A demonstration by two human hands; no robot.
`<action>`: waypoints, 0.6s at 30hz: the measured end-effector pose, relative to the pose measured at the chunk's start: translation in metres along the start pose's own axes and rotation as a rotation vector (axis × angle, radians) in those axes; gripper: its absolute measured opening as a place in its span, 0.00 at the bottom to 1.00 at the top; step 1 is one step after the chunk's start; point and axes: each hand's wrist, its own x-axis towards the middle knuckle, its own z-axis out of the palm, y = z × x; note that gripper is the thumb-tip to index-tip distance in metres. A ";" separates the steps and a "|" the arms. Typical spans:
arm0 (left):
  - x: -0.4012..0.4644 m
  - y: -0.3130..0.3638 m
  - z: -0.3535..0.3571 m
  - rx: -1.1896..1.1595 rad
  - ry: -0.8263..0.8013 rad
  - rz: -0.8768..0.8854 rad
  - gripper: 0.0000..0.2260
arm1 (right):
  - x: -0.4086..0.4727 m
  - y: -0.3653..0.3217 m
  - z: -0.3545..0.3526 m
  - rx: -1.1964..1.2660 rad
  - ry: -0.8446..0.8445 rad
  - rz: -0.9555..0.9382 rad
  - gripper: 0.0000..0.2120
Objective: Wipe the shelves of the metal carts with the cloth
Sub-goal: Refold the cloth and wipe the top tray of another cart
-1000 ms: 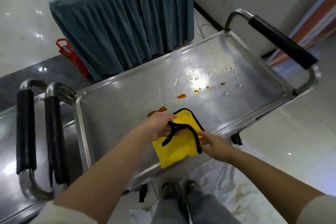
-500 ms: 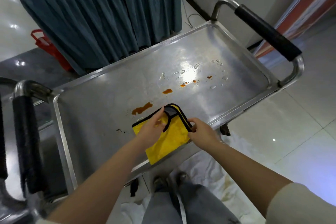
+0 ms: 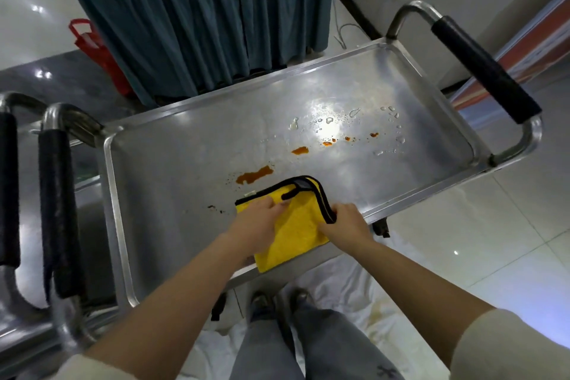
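Your left hand (image 3: 257,227) presses flat on the yellow cloth (image 3: 296,225), fingers straight; your right hand (image 3: 347,222) pinches its black-trimmed edge. The cloth lies folded at the near edge of the cart shelf (image 3: 185,182), overhanging the rim, just short of the big orange spill (image 3: 254,175). Risk: a folded cloth covers little, so one pass may smear sauce toward the water drops (image 3: 327,121) near the far edge. Second cart (image 3: 18,327) at left looks untouched.

1 head-worn camera looks steeply down, close over the cart shelf (image 3: 185,163), feet at bottom edge
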 end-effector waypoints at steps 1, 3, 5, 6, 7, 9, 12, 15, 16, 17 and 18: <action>0.007 0.006 -0.006 0.046 -0.007 0.008 0.31 | -0.001 0.003 0.001 0.033 -0.010 0.018 0.08; 0.021 0.019 -0.014 0.075 0.000 0.025 0.32 | -0.002 0.008 0.003 0.118 -0.033 0.053 0.09; 0.033 0.031 -0.018 0.067 0.008 0.028 0.32 | -0.002 0.013 0.004 0.156 -0.052 0.080 0.14; 0.037 0.034 -0.018 0.049 0.002 0.021 0.32 | -0.002 0.014 0.004 0.155 -0.062 0.081 0.15; 0.039 0.035 -0.017 0.018 -0.009 0.010 0.33 | -0.002 0.014 0.004 0.152 -0.074 0.079 0.13; 0.039 0.032 -0.013 -0.065 -0.030 0.002 0.33 | 0.000 0.012 0.002 0.168 -0.085 0.074 0.05; 0.031 0.019 -0.012 -0.219 -0.040 0.039 0.32 | -0.002 0.004 -0.009 0.318 -0.039 0.045 0.05; 0.022 0.007 -0.021 -0.296 0.051 0.086 0.34 | -0.012 -0.010 -0.028 0.507 -0.084 -0.107 0.06; 0.019 0.005 -0.027 -0.283 0.085 0.112 0.38 | -0.016 -0.016 -0.034 0.542 -0.117 -0.167 0.08; 0.015 0.003 -0.034 -0.269 0.121 0.145 0.41 | -0.020 -0.022 -0.040 0.564 -0.151 -0.210 0.07; 0.012 0.001 -0.043 -0.264 0.161 0.184 0.43 | -0.024 -0.029 -0.046 0.578 -0.177 -0.240 0.06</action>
